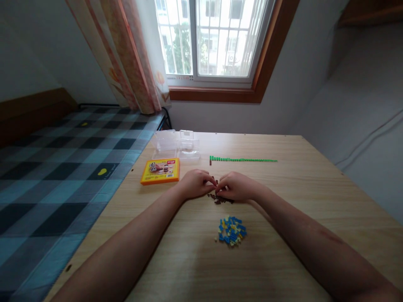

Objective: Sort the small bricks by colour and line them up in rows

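Grips of left hand [198, 183] and right hand [235, 186] draw close, fingertips nearly meeting; whether they pinch anything cannot be told. Small brown plastic bricks [218, 201] lie beneath and just nearer the person, closest to the right, on the pale wooden counter [176, 260].

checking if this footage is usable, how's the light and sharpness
Head view: the window glares nearly white, while indoors looks dim; head view: soft shadow darkens the near part of the table; head view: brown pieces by the left hand and right hand are hard to tell apart, and the edges look stretched, wide-lens style.
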The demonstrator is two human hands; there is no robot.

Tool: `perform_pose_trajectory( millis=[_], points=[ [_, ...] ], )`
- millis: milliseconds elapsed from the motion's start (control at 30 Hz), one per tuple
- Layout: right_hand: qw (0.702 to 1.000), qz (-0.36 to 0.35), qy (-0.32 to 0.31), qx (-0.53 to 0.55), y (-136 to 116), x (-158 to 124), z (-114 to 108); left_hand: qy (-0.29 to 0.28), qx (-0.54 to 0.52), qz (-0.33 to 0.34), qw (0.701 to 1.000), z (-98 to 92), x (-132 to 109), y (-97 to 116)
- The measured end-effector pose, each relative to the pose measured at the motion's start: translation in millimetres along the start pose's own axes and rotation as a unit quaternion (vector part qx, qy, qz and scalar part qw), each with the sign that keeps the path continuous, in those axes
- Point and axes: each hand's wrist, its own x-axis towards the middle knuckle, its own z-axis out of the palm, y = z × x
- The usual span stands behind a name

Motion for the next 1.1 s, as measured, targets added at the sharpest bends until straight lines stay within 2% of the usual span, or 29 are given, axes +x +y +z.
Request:
perform_pose_trajectory(
  millis=[100, 300, 400, 633, 833, 1000, 1100],
  points=[
    [1.0, -0.01, 0.005, -0.01, 1.0, -0.4, -0.2, -0.006, 0.011, 0.005, 1.0, -0.3, 0.4, -0.4],
    [0.994, 0.016, 0.099, -0.031, 17.4, -4.0, -9.9, -0.036, -0.011, 0.012, 0.999, -6.3, 1.0, -0.8],
    [0.992, 0.034, 0.118, -0.028, 21.6, -6.1, -12.4, -0.043, -0.026, 0.015, 0.999, -8.9, 1.0, -1.6],
    [0.999, -0.003, 0.03, -0.012, 9.7, -6.0, -7.0, -0.06, -0.036, 0.006, 0.998, -9.4, 2.2, -5.1],
    [0.999, 0.0, 0.036, -0.018, 14.2, -6.4, -5.9, -0.07, -0.039, 0.004, 0.997, -8.2, 3.3, -7.1],
    [0.995, 0.031, 0.083, -0.046, 26.7, -8.2, -5.1, -0.086, -0.039, -0.002, 0.996, -9.6, 3.6, -6.5],
    [0.987, 0.054, 0.143, -0.055, 30.8, -6.2, 2.1, -0.055, -0.055, -0.005, 0.997, -7.7, 4.7, -7.2]
  ],
)
